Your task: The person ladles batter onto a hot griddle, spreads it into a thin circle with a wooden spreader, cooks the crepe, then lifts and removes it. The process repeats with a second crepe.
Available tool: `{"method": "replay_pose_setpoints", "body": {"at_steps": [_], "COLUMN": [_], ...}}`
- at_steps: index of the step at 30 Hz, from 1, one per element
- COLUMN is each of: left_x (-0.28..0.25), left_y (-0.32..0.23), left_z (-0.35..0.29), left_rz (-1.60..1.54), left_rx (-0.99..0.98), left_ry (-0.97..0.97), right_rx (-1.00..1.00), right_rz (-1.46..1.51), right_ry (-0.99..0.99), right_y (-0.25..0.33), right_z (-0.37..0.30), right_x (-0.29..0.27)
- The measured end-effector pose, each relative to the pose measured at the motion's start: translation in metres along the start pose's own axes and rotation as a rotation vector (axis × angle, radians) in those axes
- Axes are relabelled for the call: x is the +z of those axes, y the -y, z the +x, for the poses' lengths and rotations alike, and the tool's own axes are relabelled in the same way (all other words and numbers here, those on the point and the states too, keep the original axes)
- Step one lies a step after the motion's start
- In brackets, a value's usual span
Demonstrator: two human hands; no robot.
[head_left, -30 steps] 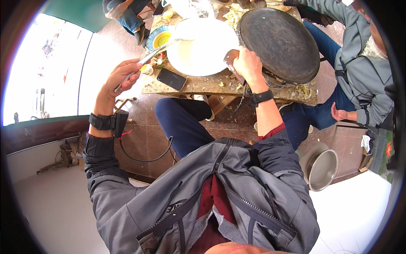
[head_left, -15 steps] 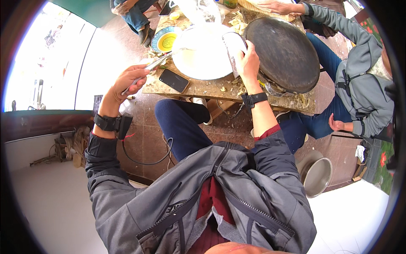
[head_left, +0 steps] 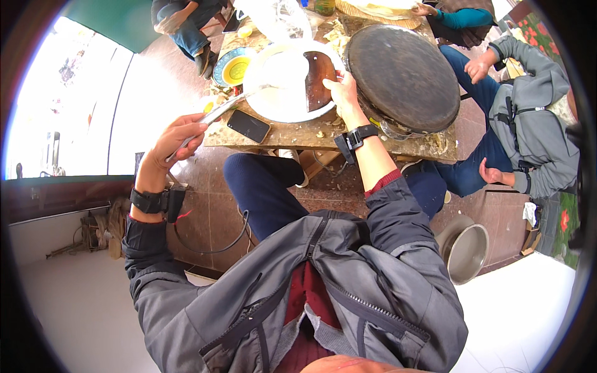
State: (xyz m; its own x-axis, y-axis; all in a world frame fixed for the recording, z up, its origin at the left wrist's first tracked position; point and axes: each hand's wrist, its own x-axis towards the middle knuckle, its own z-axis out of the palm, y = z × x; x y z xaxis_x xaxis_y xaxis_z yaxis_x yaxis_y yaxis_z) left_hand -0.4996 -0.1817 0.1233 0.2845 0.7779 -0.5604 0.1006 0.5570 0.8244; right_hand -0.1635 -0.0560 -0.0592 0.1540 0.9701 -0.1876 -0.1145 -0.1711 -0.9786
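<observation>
My left hand (head_left: 184,138) is closed round the handle of a long metal spoon-like utensil (head_left: 217,110). Its far end reaches over a white basin (head_left: 272,118) full of something white, where glare hides the tip. Over the basin's right part, my right hand (head_left: 346,99) pinches the edge of a dark brown, curved-edged scraper board (head_left: 319,81). Right beside that hand lies a large round black griddle (head_left: 404,78), flat on the table. A blue-rimmed bowl (head_left: 234,67) with yellow liquid stands left of the basin.
The wooden table (head_left: 298,135) carries a black phone (head_left: 249,126) near its front edge, scattered scraps and a clear plastic bag (head_left: 273,18). A co-worker in grey (head_left: 528,118) sits at right; others sit beyond the table. A metal pot (head_left: 467,253) stands on the floor.
My right hand has turned the scraper board, so its brown face shows instead of the white-coated one, and moved left over the basin. The grey-sleeved co-worker has drawn an arm back.
</observation>
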Motion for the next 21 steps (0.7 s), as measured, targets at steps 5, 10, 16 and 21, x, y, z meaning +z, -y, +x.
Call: {"method": "replay_pose_setpoints", "body": {"at_steps": [5, 10, 16, 21], "left_x": [0.022, 0.059, 0.124, 0.180], "left_y": [-0.021, -0.052, -0.084, -0.099], "left_z": [-0.004, 0.015, 0.069, 0.121], "left_rz": [0.053, 0.106, 0.230, 0.323], "left_rx": [0.025, 0.031, 0.044, 0.029], "left_ry": [0.098, 0.222, 0.417, 0.550], "right_rx": [0.015, -0.064, -0.079, -0.077], "right_rz": [0.231, 0.321, 0.275, 0.253], "right_ry": [-0.054, -0.160, -0.394, -0.546], "right_y": [0.029, 0.049, 0.061, 0.060], "right_z": [-0.018, -0.036, -0.054, -0.057], "right_x": [-0.029, -0.090, -0.179, -0.242]}}
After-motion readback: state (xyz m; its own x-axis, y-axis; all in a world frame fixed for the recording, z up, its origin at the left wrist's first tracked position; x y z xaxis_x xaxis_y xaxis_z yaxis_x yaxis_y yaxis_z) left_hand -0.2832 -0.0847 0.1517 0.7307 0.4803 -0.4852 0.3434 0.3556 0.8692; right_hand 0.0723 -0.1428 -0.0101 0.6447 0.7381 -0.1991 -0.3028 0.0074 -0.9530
